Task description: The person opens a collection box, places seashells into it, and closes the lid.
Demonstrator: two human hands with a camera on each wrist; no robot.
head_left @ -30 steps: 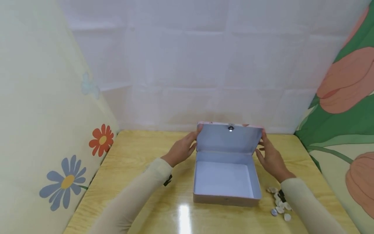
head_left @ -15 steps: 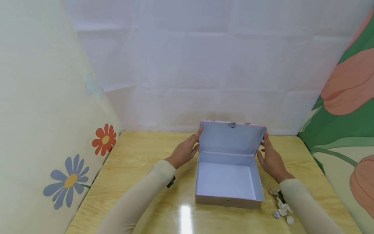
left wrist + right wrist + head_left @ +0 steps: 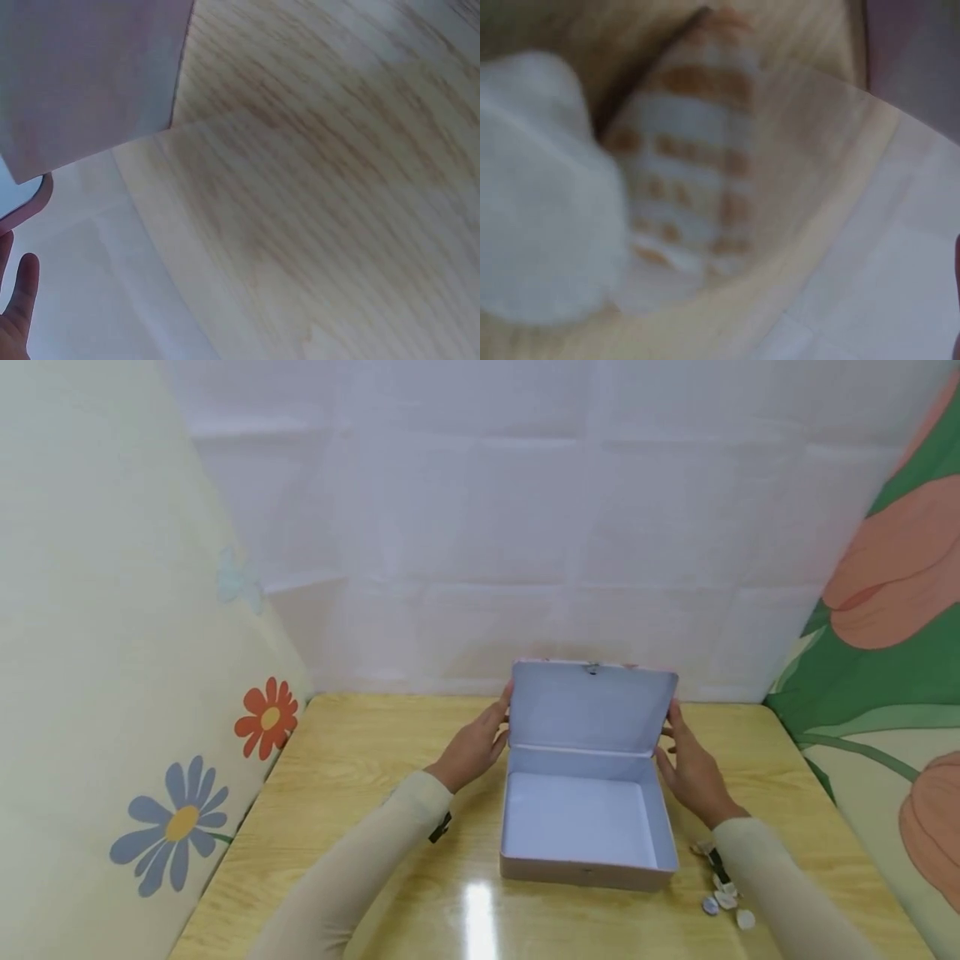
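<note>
A tin box (image 3: 588, 875) with a pale blue-grey inside stands on the table, its hinged lid (image 3: 592, 706) raised and a small metal clasp (image 3: 592, 668) at the lid's top edge. My left hand (image 3: 471, 747) touches the lid's left side with extended fingers, the thumb lower down. At the lid's right side, my right hand (image 3: 697, 777) rests its fingertips in the same manner. Part of the left fingers (image 3: 24, 289) shows in the left wrist view, beside the lid's rounded corner (image 3: 34, 206). Nothing lies inside the box.
Several seashells (image 3: 725, 897) lie right of the box, partly covered by the right sleeve. Close up in the right wrist view are a white shell (image 3: 547, 195) and a brown-banded shell (image 3: 690, 150). A white cloth (image 3: 450, 527) hangs behind the wooden table (image 3: 375, 735).
The lid has tilted further back, so more of its inner face shows. Both hands have stayed at its sides. The head view has shifted slightly.
</note>
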